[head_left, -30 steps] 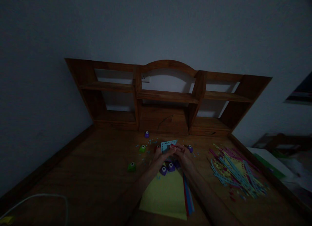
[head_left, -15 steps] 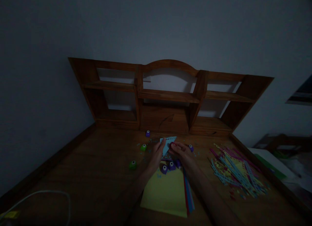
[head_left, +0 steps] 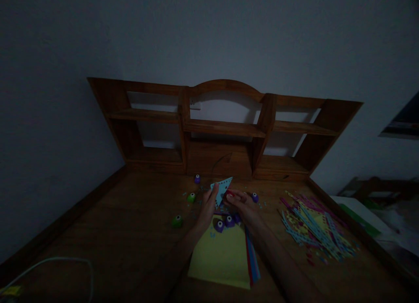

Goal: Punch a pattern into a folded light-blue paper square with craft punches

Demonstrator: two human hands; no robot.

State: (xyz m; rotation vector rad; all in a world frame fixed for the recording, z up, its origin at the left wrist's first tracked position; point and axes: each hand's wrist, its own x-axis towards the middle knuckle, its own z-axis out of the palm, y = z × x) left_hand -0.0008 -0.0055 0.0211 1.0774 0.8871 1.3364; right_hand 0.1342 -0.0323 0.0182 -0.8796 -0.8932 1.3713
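Note:
Pinched in my left hand point(head_left: 208, 205) is a light blue piece of paper point(head_left: 221, 189), tilted upward, with small cut-outs along its upper edge. My right hand point(head_left: 241, 203) is closed around a small red craft punch point(head_left: 229, 193) at the paper's right edge; the fingers partly cover it. Just below the hands, purple craft punches point(head_left: 219, 226) sit on the top end of a yellow paper stack point(head_left: 220, 261). Red and blue sheets point(head_left: 252, 261) stick out from under its right side. Tiny blue paper bits lie scattered around the hands.
Green punches point(head_left: 177, 221) stand to the left, and single purple punches point(head_left: 197, 178) stand farther back and at right. A heap of coloured paper strips point(head_left: 316, 226) covers the right of the desk. A wooden shelf unit point(head_left: 225, 128) lines the back. A white cable point(head_left: 62, 258) curves at lower left.
The blue paper has turned and tilted up a little in my left hand. A fresh hole shows near its right edge, beside the red punch. The view has shifted slightly.

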